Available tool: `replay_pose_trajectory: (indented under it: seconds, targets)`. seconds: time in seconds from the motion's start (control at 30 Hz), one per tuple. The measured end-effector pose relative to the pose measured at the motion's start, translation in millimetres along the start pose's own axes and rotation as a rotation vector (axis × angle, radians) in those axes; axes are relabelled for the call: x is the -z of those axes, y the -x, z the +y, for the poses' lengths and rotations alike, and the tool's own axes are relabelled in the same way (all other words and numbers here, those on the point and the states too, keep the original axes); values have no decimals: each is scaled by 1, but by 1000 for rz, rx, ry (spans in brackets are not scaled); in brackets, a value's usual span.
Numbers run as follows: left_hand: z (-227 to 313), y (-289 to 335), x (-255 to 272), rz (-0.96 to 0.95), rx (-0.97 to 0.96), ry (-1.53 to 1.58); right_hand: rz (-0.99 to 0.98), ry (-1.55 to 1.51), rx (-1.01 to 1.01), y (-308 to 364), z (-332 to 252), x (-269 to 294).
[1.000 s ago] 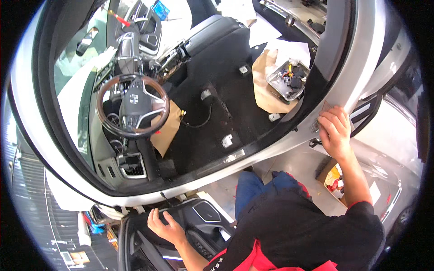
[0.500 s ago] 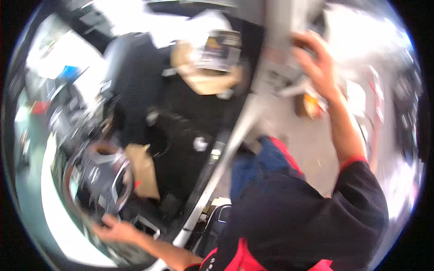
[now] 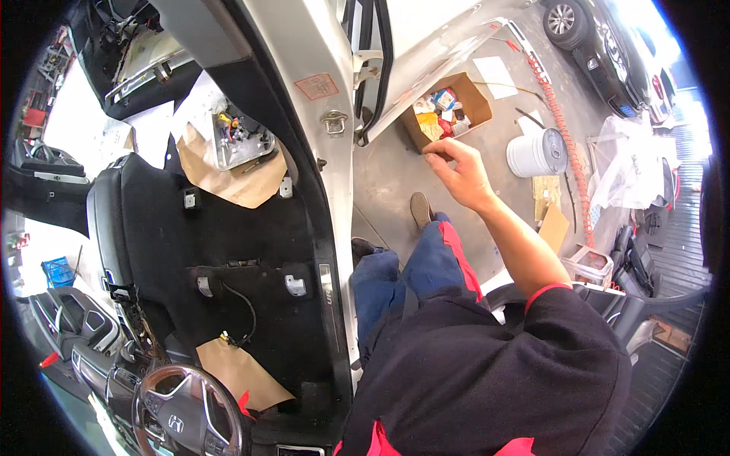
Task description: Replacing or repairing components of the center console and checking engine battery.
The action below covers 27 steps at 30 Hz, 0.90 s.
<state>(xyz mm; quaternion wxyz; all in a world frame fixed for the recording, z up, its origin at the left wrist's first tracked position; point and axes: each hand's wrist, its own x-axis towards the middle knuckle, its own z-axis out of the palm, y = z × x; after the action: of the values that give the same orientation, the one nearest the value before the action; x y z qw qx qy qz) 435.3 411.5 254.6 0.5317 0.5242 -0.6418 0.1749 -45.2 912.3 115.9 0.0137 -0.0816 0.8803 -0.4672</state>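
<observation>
My right hand [image 3: 462, 173] reaches forward over the grey floor, at the near edge of an open cardboard box [image 3: 477, 106]. Its fingers are curled, with thumb and index fingertips close together; anything between them is too small to make out. Inside the box lie crumpled wrappers, a yellow packet [image 3: 430, 125] and other small litter. My left hand is out of view. To my left is the car's open doorway, with a bare black carpeted floor [image 3: 251, 235] and a steering wheel [image 3: 190, 414] at the lower left.
Brown paper with a clear tray [image 3: 242, 144] of small parts lies on the car floor; another paper sheet [image 3: 239, 372] lies by the steering wheel. A white bucket [image 3: 528, 156] and coiled red hose [image 3: 559, 121] stand right of the box. The door pillar [image 3: 323, 83] rises between.
The view has swung right, toward the workshop floor and box. My left hand, near the steering wheel before, has left the picture. My right hand's fingers have drawn closer together.
</observation>
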Motion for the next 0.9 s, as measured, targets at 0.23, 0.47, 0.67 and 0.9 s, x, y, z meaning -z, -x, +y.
replay_pose_trajectory:
  seconds: [0.23, 0.47, 0.67, 0.9]
  targets:
    - [11, -2, -2, -55, -36, 74, -22, 111, -42, 33, 13, 17]
    - [14, -5, 4, -22, -83, 32, -40, 109, -113, 48, 32, 22]
    - [7, -2, -4, -10, -90, 144, -76, 90, -103, 49, 36, 4]
    - [12, -4, 4, -45, 39, 176, -73, 120, -171, 71, 56, 24]
